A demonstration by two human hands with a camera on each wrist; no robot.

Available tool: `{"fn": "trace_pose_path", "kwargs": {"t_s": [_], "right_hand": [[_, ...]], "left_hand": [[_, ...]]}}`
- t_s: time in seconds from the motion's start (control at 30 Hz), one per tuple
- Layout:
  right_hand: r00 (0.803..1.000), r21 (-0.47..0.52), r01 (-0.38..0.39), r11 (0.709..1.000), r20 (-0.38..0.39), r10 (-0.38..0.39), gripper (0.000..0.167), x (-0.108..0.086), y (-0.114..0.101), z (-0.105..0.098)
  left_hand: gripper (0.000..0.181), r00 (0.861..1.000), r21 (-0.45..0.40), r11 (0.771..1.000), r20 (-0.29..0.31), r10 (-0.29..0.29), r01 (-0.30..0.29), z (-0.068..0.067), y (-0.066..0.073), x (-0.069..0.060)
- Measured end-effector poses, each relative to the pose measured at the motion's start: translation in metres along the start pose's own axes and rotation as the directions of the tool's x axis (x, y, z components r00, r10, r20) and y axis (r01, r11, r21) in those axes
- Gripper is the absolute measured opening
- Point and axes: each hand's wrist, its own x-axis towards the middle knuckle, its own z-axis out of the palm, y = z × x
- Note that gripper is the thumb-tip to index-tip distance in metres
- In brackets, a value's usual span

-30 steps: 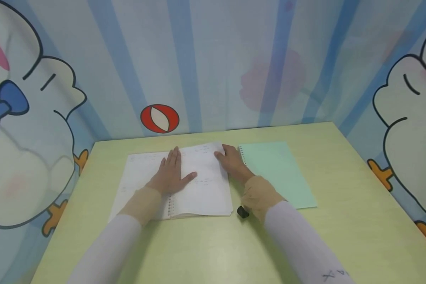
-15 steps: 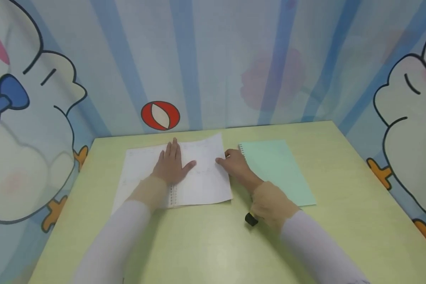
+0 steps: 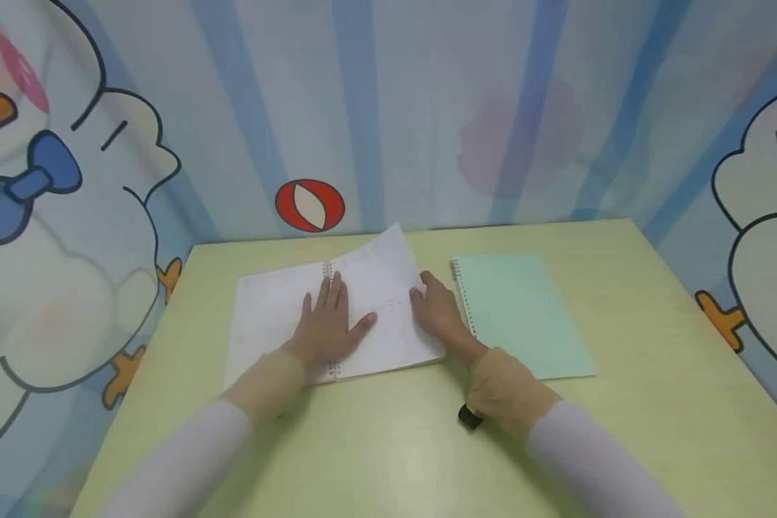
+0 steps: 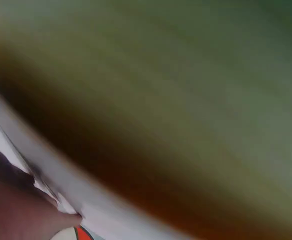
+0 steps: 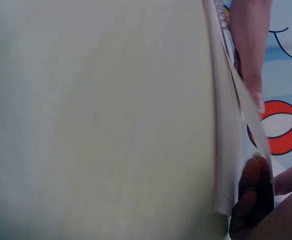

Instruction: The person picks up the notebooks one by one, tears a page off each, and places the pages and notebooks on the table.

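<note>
A spiral notebook (image 3: 278,295) lies spread open, with faint writing on its white pages. Across its spiral binding and the right-hand page my left hand (image 3: 329,327) rests flat, fingers straight and thumb spread. My right hand (image 3: 439,311) pinches the right edge of the right-hand page (image 3: 388,288), whose far corner is raised. In the right wrist view the lifted page (image 5: 248,107) runs between the thumb and curled fingers of my right hand (image 5: 266,205), apart from the thicker stack of pages (image 5: 223,135). The left wrist view is mostly blurred, with fingers (image 4: 21,210) at its lower left.
A closed mint-green spiral notebook (image 3: 524,316) lies on the pale yellow-green table (image 3: 375,446), right of my right hand. By the right wrist is a small black object (image 3: 470,417). Behind the table stands a blue striped backdrop (image 3: 414,129) with cartoon figures.
The page's far right corner has risen higher in my right hand's grip. My left hand stays flat on the notebook. The head view has shifted slightly.
</note>
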Motion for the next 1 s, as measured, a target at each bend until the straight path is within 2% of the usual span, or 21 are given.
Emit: {"fn": "trace_pose_path", "kwargs": {"t_s": [0.2,0.4,0.6,0.8,1.0], "right_hand": [[0.992,-0.056,0.078,0.995,-0.099,-0.083,0.042,-0.008,0.002,0.006],[0.991,-0.018,0.068,0.998,-0.113,-0.069,0.043,-0.013,0.006,0.000],[0.991,0.008,0.063,0.998,-0.115,-0.061,0.045,-0.024,0.009,0.001],[0.985,0.074,0.061,0.995,-0.168,-0.048,0.046,-0.031,0.018,-0.001],[0.981,0.176,0.069,0.982,-0.189,-0.036,0.050,-0.035,0.022,-0.025]], "left_hand": [[0.106,0.997,-0.045,0.996,-0.002,-0.083,0.083,0.007,0.012,0.002],[0.101,0.996,-0.043,0.996,-0.038,-0.085,0.083,0.009,0.008,0.008],[0.102,0.996,-0.083,0.994,-0.053,-0.070,0.065,0.016,0.001,0.012],[0.103,0.997,-0.071,0.997,-0.068,-0.028,0.023,0.023,-0.007,0.018],[0.095,0.999,-0.011,1.000,-0.035,0.007,-0.008,0.011,-0.009,0.023]]}}
